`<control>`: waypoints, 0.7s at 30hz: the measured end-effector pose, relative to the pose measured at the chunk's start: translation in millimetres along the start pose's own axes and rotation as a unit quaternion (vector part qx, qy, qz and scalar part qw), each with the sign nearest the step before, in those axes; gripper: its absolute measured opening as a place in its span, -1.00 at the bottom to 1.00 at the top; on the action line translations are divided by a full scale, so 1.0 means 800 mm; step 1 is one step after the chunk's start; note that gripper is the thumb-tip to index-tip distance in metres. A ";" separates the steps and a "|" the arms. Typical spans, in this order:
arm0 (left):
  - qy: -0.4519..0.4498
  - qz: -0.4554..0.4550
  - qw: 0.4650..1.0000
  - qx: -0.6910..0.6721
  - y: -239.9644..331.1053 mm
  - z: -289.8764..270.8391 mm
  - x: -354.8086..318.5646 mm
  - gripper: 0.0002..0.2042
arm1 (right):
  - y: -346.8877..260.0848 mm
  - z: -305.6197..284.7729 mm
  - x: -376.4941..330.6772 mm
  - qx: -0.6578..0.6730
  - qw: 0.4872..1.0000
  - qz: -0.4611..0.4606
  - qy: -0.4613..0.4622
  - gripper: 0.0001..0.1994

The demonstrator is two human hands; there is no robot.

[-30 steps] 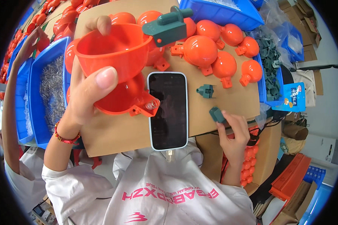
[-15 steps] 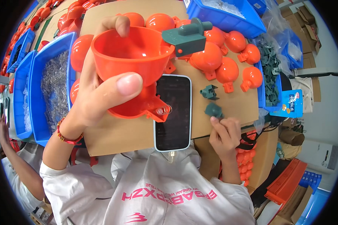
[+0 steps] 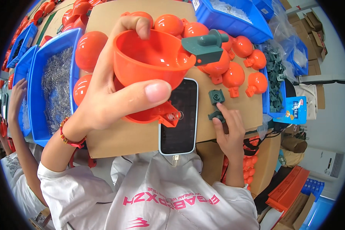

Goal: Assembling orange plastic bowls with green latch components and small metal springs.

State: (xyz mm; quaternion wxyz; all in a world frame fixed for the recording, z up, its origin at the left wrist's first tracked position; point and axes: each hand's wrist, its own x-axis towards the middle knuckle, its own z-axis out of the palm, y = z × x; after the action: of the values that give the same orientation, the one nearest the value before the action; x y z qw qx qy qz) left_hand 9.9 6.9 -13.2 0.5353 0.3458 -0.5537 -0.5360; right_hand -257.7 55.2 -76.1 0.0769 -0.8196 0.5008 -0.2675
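Observation:
My left hand [image 3: 115, 92] is wrapped round two orange plastic cups, one above the other. The upper cup [image 3: 149, 57] has a dark green lever-like part [image 3: 205, 46] fixed at its rim. In the square neck of the lower cup [image 3: 145, 114], partly hidden by my thumb, sits a small metal spring [image 3: 176, 115]. On the cardboard my right hand [image 3: 232, 124] has thumb and forefinger about a small dark green plastic part [image 3: 216, 115]. Its forefinger tip also touches a second green part [image 3: 217, 97] with a round hole facing up.
A phone [image 3: 178, 130] lies under the cups. Orange cups [image 3: 234, 74] crowd the far side of the cardboard [image 3: 115, 142]. Blue bins hold springs [image 3: 57, 84], green parts [image 3: 275, 76] and clear pieces [image 3: 232, 9]. At left, a co-worker's arm [image 3: 21, 111] reaches into another bin.
Both cups have shifted right in my left hand. My right fingers have come round the nearer green part, and the farther one has turned. The co-worker's hand has moved up to a bin.

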 end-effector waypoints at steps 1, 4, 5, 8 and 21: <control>0.003 -0.005 1.000 -0.002 0.002 0.003 -0.001 -0.30 | 0.000 0.001 0.000 0.000 1.000 -0.001 -0.010 -0.63; -0.007 -0.006 1.000 0.006 0.005 0.004 0.000 -0.30 | -0.010 -0.002 0.004 -0.055 0.997 -0.001 -0.053 -0.58; -0.011 -0.005 1.000 0.013 0.006 0.004 -0.001 -0.31 | -0.012 -0.003 0.006 -0.060 0.996 -0.003 -0.062 -0.57; -0.010 0.016 1.000 -0.005 0.006 0.006 -0.002 -0.32 | -0.016 -0.005 0.011 -0.068 0.994 -0.013 -0.079 -0.57; -0.100 0.039 0.993 0.056 -0.001 -0.002 -0.008 -0.42 | -0.075 0.016 0.039 0.354 0.934 -0.042 0.020 -0.54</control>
State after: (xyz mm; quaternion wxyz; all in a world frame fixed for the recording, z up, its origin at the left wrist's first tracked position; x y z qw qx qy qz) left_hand 12.5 12.9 -15.7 0.4772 0.2978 -0.6471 -0.5147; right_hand -193.5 55.9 -52.1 0.3408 -0.7540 0.3405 -0.4466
